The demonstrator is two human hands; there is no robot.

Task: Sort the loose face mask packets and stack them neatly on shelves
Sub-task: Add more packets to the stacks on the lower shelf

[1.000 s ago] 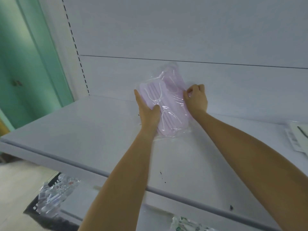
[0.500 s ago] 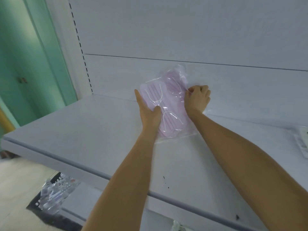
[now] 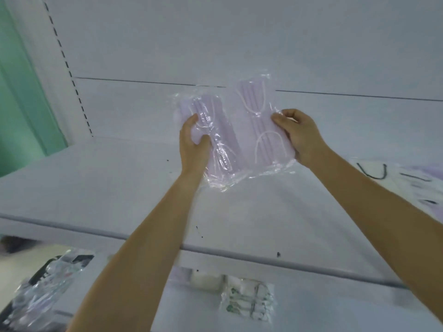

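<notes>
head view shows the left hand (image 3: 193, 146) curled round a clear plastic packet of pale purple face masks (image 3: 218, 127); the right hand (image 3: 302, 137) pinches a second clear packet of pale purple masks (image 3: 259, 121) just beside it; both sit over the white shelf (image 3: 96, 188)

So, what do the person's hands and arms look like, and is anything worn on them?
The left hand and right hand are bare: no gloves, rings or watch show. The left forearm and right forearm are bare too; no sleeve is in view.
</notes>
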